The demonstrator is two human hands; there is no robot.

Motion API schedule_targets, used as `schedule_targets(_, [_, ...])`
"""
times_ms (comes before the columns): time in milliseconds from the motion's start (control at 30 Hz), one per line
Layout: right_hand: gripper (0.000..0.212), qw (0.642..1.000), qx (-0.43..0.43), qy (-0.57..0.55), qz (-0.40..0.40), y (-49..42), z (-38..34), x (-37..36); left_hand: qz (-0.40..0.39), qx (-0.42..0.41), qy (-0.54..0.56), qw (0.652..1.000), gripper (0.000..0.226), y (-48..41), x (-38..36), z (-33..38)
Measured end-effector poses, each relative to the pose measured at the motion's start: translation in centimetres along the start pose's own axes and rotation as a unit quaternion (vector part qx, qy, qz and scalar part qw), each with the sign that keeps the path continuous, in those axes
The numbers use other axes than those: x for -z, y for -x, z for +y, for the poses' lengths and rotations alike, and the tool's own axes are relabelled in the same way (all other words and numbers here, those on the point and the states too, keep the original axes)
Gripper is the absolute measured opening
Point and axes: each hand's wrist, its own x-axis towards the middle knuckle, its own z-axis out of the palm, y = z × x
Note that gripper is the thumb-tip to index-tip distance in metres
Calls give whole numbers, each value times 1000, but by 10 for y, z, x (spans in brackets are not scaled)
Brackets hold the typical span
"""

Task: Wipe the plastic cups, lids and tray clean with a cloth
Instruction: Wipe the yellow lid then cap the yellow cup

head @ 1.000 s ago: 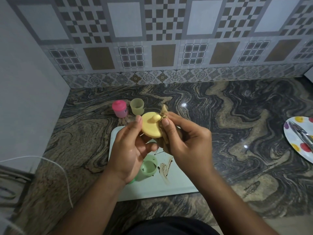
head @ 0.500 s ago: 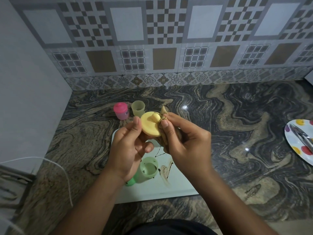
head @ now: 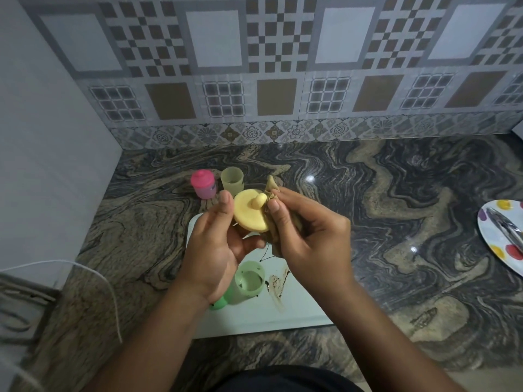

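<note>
Wiping the lid [head: 250, 215] is the step in hand: the left hand [head: 215, 244] pinches its rim, forefinger on the 9 o'clock edge, thumb lower at 6, and the right hand [head: 305, 239] pinches the cloth [head: 271, 185] against the spout at the lid's 1 o'clock side, thumb and forefinger pressed together on the fabric. The lid is up in the air over the far end of the tray [head: 297, 312], dead centre of view. Its top faces the camera, tilted a little, spout poking up and toward 1 o'clock. A disc has no true long axis, but at this tilt its widest span runs roughly 10 to 4 o'clock. Next call, I'd judge: turn the lid in the left fingers so the cloth gets round the spout and rim, then set it down. Plenty left, by the look of it, with brown smears on the tray at 5 o'clock and the green cup [head: 249, 281] waiting at 6
</note>
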Motion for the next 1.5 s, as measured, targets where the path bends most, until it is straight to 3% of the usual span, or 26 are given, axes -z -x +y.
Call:
schedule_targets(133, [20,1000,17,0,11,-2,1,1,-52,-14,-7,999,37,4,5,-3])
schedule_targets(267, [20,1000,26,6,13,-4,0,1,-32,-17,-32,999,22,5,7,1])
schedule_targets(467, [21,999,-31,-14,2,1,2,0,-5,-3,-13,1000,30,0,7,1])
schedule_targets(567, [20,1000,-17,-5,3,1,1,-2,-27,-28,-1,999,37,2,6,-3])
schedule_targets(700, [17,1000,24,16,11,-5,-2,1,-17,-23,-28,999,19,4,6,0])
schedule_targets(967, [18,1000,-1,25,-12,6,-4,0,-5,30,-6,1000,47,-1,7,1])
schedule_targets(1200, [23,999,-53,-6,-6,-2,2,3,-53,53,-63,995,28,1,14,4])
schedule_targets(1333, [20,995,-98,-23,-12,-1,0,2,25,-6,-153,988,35,-3,14,-1])
schedule_targets(1400, [18,990,-131,-45,-13,-2,-3,2,72,-66,-216,972,27,-2,14,-5])
schedule_targets(1500, [18,986,-158,-58,-10,-2,-4,2,82,-118,-268,953,15,1,15,-8])
